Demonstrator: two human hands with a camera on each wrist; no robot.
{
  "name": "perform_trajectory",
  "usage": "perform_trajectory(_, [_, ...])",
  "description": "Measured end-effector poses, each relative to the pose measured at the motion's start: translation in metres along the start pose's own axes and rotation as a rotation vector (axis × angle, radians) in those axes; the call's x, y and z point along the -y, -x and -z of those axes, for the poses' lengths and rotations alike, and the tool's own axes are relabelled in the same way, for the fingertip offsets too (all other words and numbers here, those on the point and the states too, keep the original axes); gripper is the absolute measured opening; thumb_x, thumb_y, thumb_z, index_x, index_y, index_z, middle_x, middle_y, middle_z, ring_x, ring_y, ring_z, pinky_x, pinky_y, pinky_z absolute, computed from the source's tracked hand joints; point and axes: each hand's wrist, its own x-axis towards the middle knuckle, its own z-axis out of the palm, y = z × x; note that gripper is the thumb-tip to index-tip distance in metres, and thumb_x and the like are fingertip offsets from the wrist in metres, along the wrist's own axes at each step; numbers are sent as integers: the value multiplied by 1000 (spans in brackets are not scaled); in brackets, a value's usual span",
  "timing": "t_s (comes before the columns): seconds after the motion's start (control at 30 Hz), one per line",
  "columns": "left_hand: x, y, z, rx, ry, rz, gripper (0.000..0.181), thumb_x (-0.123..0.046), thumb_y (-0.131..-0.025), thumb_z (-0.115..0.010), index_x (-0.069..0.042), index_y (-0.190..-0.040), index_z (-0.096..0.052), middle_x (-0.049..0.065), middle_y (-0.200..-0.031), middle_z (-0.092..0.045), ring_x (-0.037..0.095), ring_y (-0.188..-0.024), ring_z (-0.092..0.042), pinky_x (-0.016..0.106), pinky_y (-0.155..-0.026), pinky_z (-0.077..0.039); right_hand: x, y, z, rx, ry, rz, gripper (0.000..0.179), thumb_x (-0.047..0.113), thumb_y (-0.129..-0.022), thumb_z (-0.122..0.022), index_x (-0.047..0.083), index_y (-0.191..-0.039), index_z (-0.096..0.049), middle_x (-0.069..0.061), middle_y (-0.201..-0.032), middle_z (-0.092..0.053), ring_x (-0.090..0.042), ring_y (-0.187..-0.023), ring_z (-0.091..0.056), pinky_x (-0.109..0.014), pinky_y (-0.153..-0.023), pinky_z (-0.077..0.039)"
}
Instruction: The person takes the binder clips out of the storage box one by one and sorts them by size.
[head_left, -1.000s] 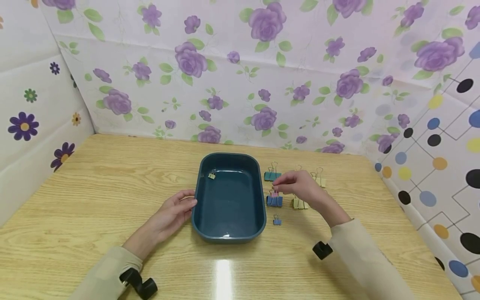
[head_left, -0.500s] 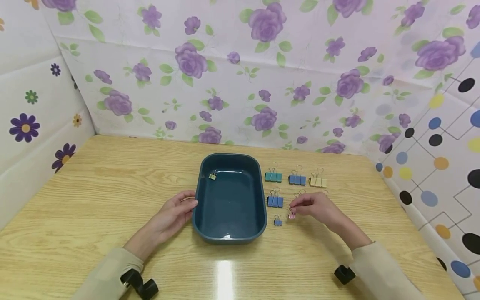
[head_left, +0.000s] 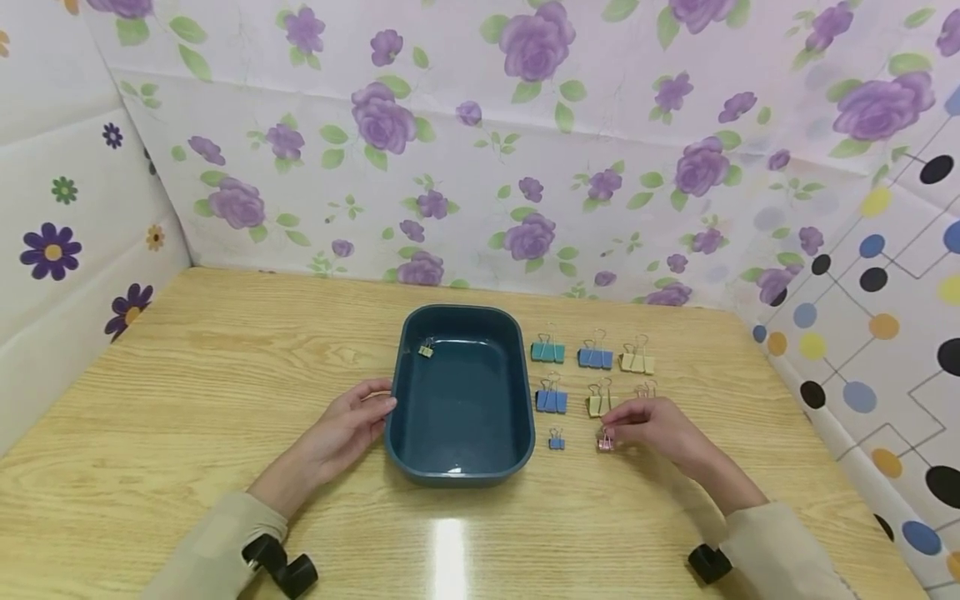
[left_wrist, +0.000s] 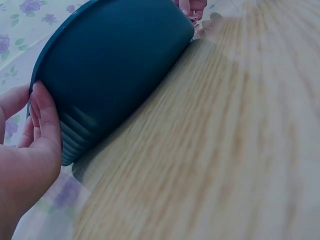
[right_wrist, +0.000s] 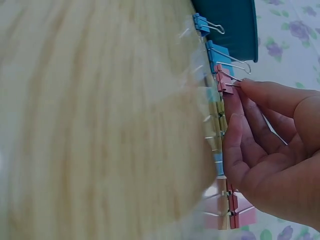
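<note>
My right hand (head_left: 651,427) pinches a small pink binder clip (head_left: 605,444) by its wire handles, close over the table right of the small blue binder clip (head_left: 557,443). In the right wrist view the pink clip's body (right_wrist: 223,79) points away from the fingertips. My left hand (head_left: 348,429) holds the left rim of a dark teal plastic tray (head_left: 459,480), thumb and fingers at its edge. A small yellow binder clip (head_left: 426,352) lies inside the tray, toward its back left corner. Behind my right hand, a pink binder clip (head_left: 647,390) is partly hidden.
Larger binder clips stand in a back row: teal (head_left: 547,352), blue (head_left: 595,359) and yellow (head_left: 637,363). Before them are a medium blue clip (head_left: 551,402) and a medium yellow clip (head_left: 598,406). Flowered cloth (head_left: 450,167) borders the wooden table (head_left: 285,333).
My right hand has moved right and toward me with the small pink clip, from beside the medium blue clip to right of the small blue one. The left hand and tray stay put.
</note>
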Motion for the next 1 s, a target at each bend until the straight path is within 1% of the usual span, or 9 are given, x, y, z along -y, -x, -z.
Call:
perform_trajectory(0.13, [0, 0, 0, 7, 1, -4, 18, 4, -97, -50, 0, -114, -45, 4, -97, -62, 10, -88, -59, 22, -79, -48, 0, -1, -1, 15, 1, 5, 25, 12, -87, -72, -5, -106, -68, -11, -98, -69, -22, -88, -65, -33, -71, -54])
perform_trajectory(0.3, [1, -1, 1, 13, 6, -8, 19, 3, -97, -50, 0, -115, -45, 4, -98, -62, 10, -88, -59, 22, -78, -48, -1, -1, -1, 62, -44, 9, 24, 7, -88, -70, -8, -106, -65, -15, -98, -69, -27, -87, -67, -35, -75, -55])
perform_trajectory(0.43, [1, -1, 2, 28, 9, -17, 16, 3, -97, -50, -3, -112, -47, 3, -97, -62, 10, -88, -59, 22, -78, -48, -1, -1, 0, 90, -67, 10, 26, 6, -88, -69, -10, -107, -63, -17, -98, -69, -30, -88, -68, -35, -77, -55])
perform_trajectory(0.57, [1, -1, 2, 31, 10, -19, 16, 3, -97, -51, -4, -111, -48, 3, -96, -62, 10, -88, -59, 22, -78, -49, 1, 0, 3, 77, -19, -3, 28, 9, -88, -71, -8, -109, -64, -15, -98, -69, -27, -89, -67, -33, -77, -55])
perform_trajectory(0.7, [0, 0, 1, 19, 10, -9, 17, 3, -97, -51, -2, -112, -47, 4, -96, -61, 10, -87, -59, 22, -77, -48, 3, 1, 6, 49, 88, 10, 30, 16, -87, -72, -3, -110, -67, -10, -99, -69, -23, -91, -65, -32, -76, -54])
perform_trajectory(0.8, [-1, 0, 1, 8, 7, 0, 18, 3, -97, -51, 0, -114, -46, 4, -97, -61, 10, -88, -59, 22, -78, -48, 7, 1, 11, 30, 143, 22, 33, 22, -88, -72, 0, -113, -66, -8, -102, -68, -22, -95, -63, -33, -77, -53])
perform_trajectory(0.9, [-1, 1, 1, 3, 4, 6, 19, 3, -97, -51, 1, -115, -45, 5, -98, -61, 10, -89, -59, 22, -78, -48, 14, 1, 16, 15, 135, 24, 39, 25, -89, -71, -1, -117, -64, -10, -106, -67, -25, -98, -62, -38, -79, -53])
perform_trajectory(1.0, [-1, 1, 1, -3, 1, 13, 19, 3, -97, -50, 0, -115, -45, 4, -98, -61, 10, -89, -59, 22, -78, -48, 27, 1, 22, 12, 121, 25, 47, 30, -91, -69, -3, -123, -60, -12, -111, -66, -28, -103, -62, -44, -85, -51])
